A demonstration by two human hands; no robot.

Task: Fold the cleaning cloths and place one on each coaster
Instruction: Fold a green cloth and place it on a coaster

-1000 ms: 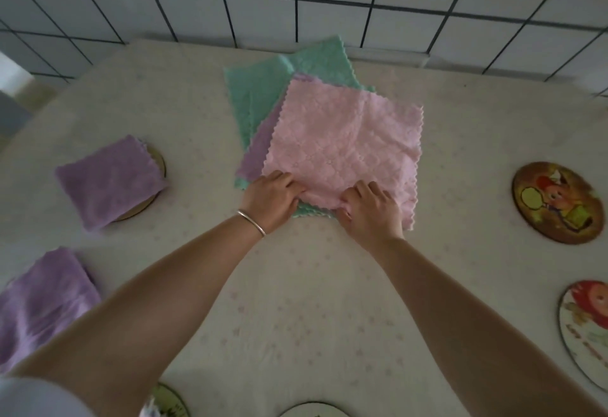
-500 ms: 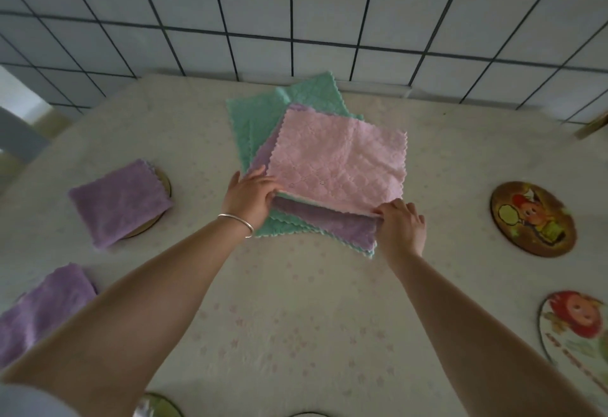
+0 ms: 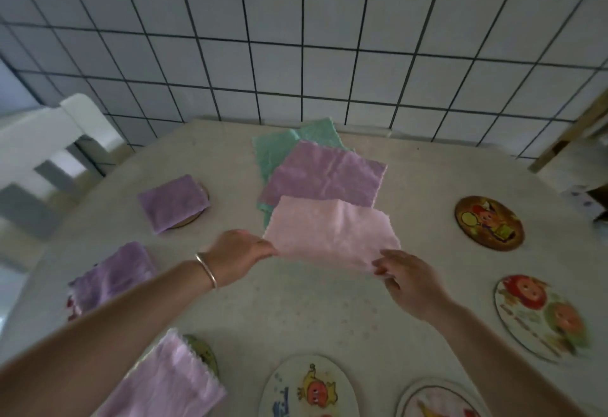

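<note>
Head view, near to far. At the bottom edge lie two bare picture coasters, one with a yellow figure [image 3: 307, 388] and one partly cut off at lower right [image 3: 434, 400]. At lower left a folded lilac cloth [image 3: 171, 383] covers most of a green-rimmed coaster [image 3: 205, 352].

Both forearms reach forward from the lower corners over the pale tablecloth [image 3: 296, 311]. The left hand [image 3: 237, 253], a metal bangle [image 3: 206, 270] on its wrist, pinches the left near corner of the pink cloth [image 3: 332, 235] with curled fingers. The right hand [image 3: 408, 280], palm turned inward, fingers loosely bent, pinches the right near corner between thumb and fingertips. The pink cloth is held between them just above the table, its long axis running left to right, its far edge draped over the stack behind; whether its middle touches the table cannot be told.

At mid-left a folded purple cloth [image 3: 113, 276] sits on a coaster almost wholly hidden. At mid-right lies a bare white coaster with red figures [image 3: 543, 318].

Farther back, an unfolded purple cloth [image 3: 324, 174] lies flat atop green cloths [image 3: 279, 148], corners skewed. To the left, another folded purple cloth [image 3: 172, 202] rests on a brown-rimmed coaster [image 3: 197, 215]; to the right is a bare dark round coaster [image 3: 488, 222].

Behind stands a tiled wall [image 3: 296, 38].
</note>
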